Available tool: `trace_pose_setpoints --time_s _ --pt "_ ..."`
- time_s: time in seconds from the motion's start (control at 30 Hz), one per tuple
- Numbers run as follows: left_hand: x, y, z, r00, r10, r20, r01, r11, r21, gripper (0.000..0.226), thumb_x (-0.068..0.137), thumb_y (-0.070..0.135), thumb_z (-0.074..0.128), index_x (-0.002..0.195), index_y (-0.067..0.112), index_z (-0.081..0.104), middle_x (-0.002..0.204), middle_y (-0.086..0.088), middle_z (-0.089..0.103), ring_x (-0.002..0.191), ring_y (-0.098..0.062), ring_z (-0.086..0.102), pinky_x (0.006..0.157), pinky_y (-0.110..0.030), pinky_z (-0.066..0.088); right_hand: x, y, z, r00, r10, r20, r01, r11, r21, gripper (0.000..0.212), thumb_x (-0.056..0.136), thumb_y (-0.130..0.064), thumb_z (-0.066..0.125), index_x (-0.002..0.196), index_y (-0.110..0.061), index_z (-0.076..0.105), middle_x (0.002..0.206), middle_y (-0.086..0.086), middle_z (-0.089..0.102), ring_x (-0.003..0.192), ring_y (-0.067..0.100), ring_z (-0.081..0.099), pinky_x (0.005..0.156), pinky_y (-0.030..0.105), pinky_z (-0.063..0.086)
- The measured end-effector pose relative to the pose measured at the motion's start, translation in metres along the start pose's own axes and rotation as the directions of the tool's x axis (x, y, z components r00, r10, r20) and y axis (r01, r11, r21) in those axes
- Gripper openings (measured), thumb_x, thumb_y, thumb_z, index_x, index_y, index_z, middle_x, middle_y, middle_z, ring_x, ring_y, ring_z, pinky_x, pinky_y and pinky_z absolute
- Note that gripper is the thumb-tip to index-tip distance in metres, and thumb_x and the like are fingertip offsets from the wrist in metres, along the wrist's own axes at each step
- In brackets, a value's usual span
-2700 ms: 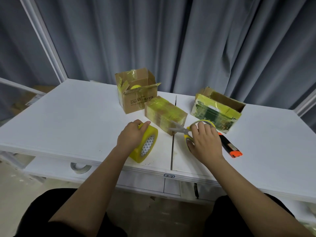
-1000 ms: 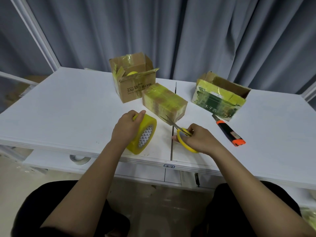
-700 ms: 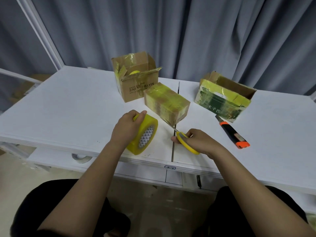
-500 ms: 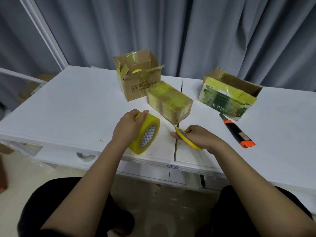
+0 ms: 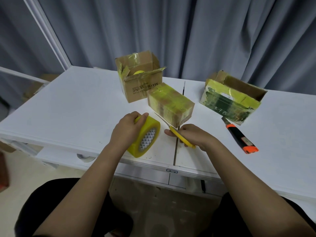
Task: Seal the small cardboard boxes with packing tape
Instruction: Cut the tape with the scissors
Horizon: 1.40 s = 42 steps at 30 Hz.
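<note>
On the tabletop [image 5: 68,106], the taped box [image 5: 171,103] sits just beyond both hands; the tape roll [image 5: 145,137] is gripped by the left hand [image 5: 126,130], scissors [image 5: 177,134] by the right hand [image 5: 196,135]; cutting the tape seems next

Pretty dim, cool overhead light is washing everything bluish. The white table [image 5: 71,106] is staying evenly lit with barely any shadows. Tape on the closed box [image 5: 171,102] is catching faint glare. Wide-angle lens is bending the edges, corners going soft.
</note>
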<state>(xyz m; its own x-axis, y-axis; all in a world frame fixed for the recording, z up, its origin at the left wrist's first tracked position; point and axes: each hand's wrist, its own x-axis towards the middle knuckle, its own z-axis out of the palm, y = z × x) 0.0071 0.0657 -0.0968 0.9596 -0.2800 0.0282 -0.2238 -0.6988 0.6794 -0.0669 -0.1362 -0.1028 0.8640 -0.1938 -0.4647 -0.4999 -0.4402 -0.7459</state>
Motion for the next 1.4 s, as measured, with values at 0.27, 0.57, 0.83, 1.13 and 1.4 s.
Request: trace_pose_setpoints --time_s 0.27,0.57,0.83,1.13,1.4 --pt "0.001 0.001 -0.001 1.0 0.013 0.008 -0.013 1.0 0.029 0.042 0.094 0.057 0.039 0.095 0.02 0.058 0.095 0.001 0.06 0.083 -0.02 0.056 0.076 -0.037 0.049 0.008 -0.001 -0.001 0.998 -0.054 0.008 0.054 0.998 0.019 0.046 0.071 -0.064 0.069 0.078 -0.022 0.054 0.065 -0.004 0.055 0.059 0.012 0.053 0.061 0.025 0.044" --pt "0.005 -0.002 0.003 1.0 0.004 0.014 -0.005 0.998 0.064 0.036 0.093 0.057 0.037 0.092 0.025 0.053 0.094 0.004 0.056 0.081 -0.016 0.053 0.071 -0.031 0.043 0.012 0.001 -0.004 0.998 -0.069 -0.004 0.069 0.997 0.032 0.073 0.049 -0.074 0.072 0.07 -0.01 0.045 0.069 0.01 0.049 0.061 0.02 0.049 0.064 0.033 0.041" --pt "0.005 -0.002 0.003 1.0 -0.012 0.017 0.011 0.999 0.053 0.037 0.093 0.058 0.037 0.092 0.025 0.054 0.095 0.005 0.057 0.083 -0.017 0.055 0.075 -0.034 0.047 0.015 0.004 -0.006 0.993 -0.113 -0.019 0.114 0.99 0.083 0.066 0.049 -0.068 0.077 0.068 -0.013 0.047 0.059 0.009 0.047 0.051 0.018 0.048 0.053 0.028 0.042" --pt "0.007 -0.002 0.004 1.0 -0.015 0.027 0.013 0.998 0.06 0.035 0.093 0.058 0.036 0.092 0.027 0.053 0.095 0.006 0.055 0.083 -0.017 0.054 0.073 -0.032 0.044 0.023 0.014 -0.004 0.994 -0.103 -0.045 0.105 0.993 0.05 0.058 0.059 -0.062 0.079 0.059 -0.016 0.043 0.049 0.003 0.052 0.044 0.016 0.051 0.051 0.027 0.043" --pt "0.006 -0.003 0.002 1.0 -0.018 0.022 0.017 0.999 0.047 0.036 0.093 0.059 0.036 0.092 0.027 0.054 0.095 0.005 0.056 0.083 -0.017 0.055 0.074 -0.034 0.047 0.024 0.024 0.004 0.935 -0.228 -0.271 0.014 0.788 -0.615 0.044 0.081 -0.052 0.058 0.057 -0.018 0.041 0.059 -0.003 0.045 0.062 0.021 0.05 0.05 0.024 0.03"
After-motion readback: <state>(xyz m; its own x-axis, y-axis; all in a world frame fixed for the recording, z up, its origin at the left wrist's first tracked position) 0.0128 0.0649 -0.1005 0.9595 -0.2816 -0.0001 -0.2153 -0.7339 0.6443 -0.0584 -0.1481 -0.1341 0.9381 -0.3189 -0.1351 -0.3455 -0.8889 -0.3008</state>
